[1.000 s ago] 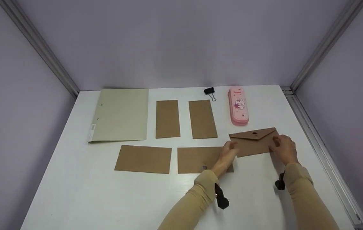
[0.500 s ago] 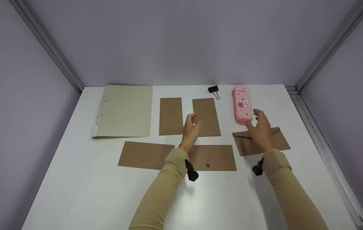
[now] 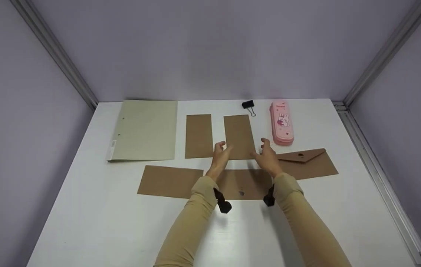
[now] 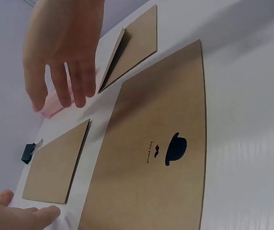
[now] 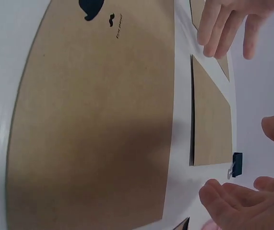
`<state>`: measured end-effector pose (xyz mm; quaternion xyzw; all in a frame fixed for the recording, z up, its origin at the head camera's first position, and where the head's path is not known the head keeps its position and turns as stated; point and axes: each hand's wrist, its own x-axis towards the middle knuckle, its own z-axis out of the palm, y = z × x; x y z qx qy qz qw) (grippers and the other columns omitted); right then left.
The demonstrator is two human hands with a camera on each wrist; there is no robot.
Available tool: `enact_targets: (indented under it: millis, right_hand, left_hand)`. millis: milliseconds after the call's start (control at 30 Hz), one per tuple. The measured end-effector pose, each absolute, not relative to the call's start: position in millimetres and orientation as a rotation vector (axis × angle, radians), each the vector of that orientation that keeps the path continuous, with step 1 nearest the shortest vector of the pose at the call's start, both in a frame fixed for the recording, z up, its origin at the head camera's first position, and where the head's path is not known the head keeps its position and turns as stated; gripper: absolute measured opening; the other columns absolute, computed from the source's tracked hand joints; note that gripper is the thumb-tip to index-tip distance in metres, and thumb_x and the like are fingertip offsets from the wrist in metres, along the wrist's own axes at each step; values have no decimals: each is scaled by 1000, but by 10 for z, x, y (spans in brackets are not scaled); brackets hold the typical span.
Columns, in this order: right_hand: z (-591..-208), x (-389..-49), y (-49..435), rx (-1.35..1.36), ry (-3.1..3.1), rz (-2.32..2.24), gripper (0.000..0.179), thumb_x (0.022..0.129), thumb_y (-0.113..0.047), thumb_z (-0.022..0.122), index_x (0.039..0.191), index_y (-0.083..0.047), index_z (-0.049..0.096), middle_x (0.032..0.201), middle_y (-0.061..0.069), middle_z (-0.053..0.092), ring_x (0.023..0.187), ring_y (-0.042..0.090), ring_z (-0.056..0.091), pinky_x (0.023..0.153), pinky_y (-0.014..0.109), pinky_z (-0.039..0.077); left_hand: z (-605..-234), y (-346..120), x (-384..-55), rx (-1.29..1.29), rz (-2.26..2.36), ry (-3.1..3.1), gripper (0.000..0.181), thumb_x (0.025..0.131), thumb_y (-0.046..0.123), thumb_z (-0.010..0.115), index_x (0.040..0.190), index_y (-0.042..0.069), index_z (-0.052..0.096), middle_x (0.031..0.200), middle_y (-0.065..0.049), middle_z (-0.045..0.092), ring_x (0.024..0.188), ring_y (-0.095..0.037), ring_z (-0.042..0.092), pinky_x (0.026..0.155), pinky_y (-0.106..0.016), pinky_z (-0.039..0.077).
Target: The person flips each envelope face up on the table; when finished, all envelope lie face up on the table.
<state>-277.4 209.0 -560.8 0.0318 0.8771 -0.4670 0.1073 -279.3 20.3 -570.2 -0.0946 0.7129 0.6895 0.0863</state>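
Observation:
My left hand and right hand face each other, fingers loosely bent, holding nothing. Between them lies the near end of an upright-lying brown envelope; whether a fingertip touches it I cannot tell. Beneath both wrists is a brown envelope with a printed black bowler hat and moustache, partly covered by the arms in the head view. To the right, an envelope lies with its pointed flap on top, its left corner hidden by my right hand. In the right wrist view, the left hand hovers opposite the right.
Two more brown envelopes lie leftward, one lengthwise and one crosswise. A pale green folder occupies the back left. Along the back right are a black binder clip and a pink pencil case. Walls enclose the white table.
Both hands have left the flapped envelope at the right. First the left hand moved left, then the right hand followed leftward past the pencil case. The flapped envelope now lies free.

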Motion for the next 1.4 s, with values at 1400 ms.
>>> enact_targets:
  millis: [1400]
  right_hand:
    - [-5624, -2783, 1969, 304, 2817, -1523, 57, 91, 16, 55, 148, 11, 52, 127, 35, 62, 110, 38, 66, 84, 37, 58]
  left_hand:
    - [-5645, 389, -2727, -275, 2083, 2151, 54, 103, 13, 52, 153, -5, 40, 155, -27, 48, 146, -39, 49, 120, -49, 45]
